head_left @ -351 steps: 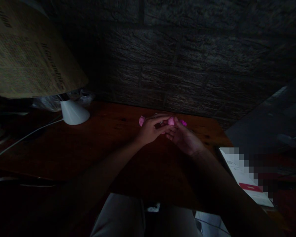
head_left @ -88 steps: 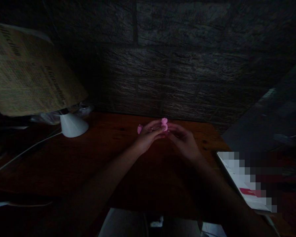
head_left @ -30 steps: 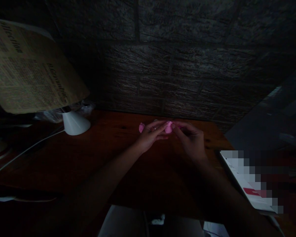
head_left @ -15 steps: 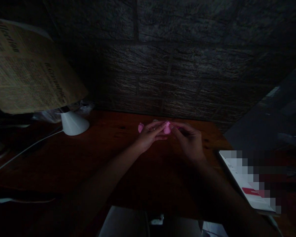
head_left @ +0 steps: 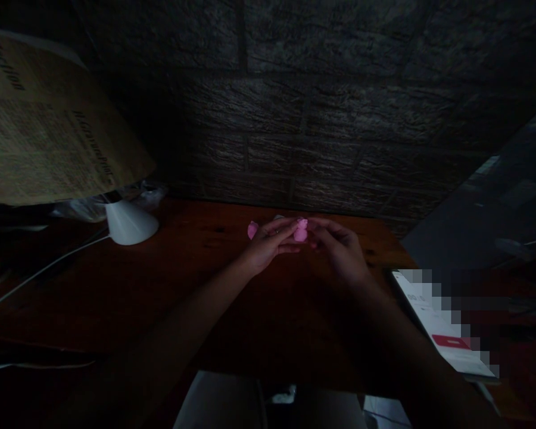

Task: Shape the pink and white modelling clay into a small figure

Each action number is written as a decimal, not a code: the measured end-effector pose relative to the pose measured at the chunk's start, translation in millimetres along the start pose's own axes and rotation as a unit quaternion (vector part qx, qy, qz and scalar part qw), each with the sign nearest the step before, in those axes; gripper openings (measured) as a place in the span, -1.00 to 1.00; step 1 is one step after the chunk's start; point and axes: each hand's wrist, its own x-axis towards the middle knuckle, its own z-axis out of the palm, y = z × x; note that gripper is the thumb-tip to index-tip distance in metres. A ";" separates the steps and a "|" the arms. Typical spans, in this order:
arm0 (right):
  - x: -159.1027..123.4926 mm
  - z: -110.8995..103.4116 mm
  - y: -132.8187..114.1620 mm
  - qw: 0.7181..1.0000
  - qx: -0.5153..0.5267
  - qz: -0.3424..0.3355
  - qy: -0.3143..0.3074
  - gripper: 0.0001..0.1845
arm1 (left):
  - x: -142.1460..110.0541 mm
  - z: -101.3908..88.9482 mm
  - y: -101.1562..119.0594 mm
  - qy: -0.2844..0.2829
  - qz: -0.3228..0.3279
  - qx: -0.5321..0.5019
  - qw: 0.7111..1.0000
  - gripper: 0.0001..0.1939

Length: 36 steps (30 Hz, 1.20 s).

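A small pink figure [head_left: 301,231] with a rounded, lumpy body is held over the wooden table. My left hand [head_left: 268,245] is closed on it, thumb on the near side and fingers behind. My right hand [head_left: 339,244] is beside its right edge, fingers bent and drawn together; whether they touch the figure or hold something small is too dark to make out. Another pink piece [head_left: 252,229] shows behind my left wrist, partly hidden. A pale item [head_left: 279,217] peeks out behind my left fingers.
On the left stands a lamp with a white base [head_left: 131,224] and a newsprint shade [head_left: 58,125], its white cord [head_left: 44,271] running across the wooden table [head_left: 196,238]. A lit tablet [head_left: 433,322] lies to the right. Behind the table rises a dark brick wall [head_left: 272,119].
My right fingers have moved off the front of the pink figure, which now shows more fully. My left hand keeps its hold. The view has shifted slightly.
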 end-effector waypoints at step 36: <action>-1.7 2.9 1.3 0.999 0.002 -0.003 -0.034 -0.60 | -0.7 3.2 2.5 0.009 0.001 0.004 1.000 -0.67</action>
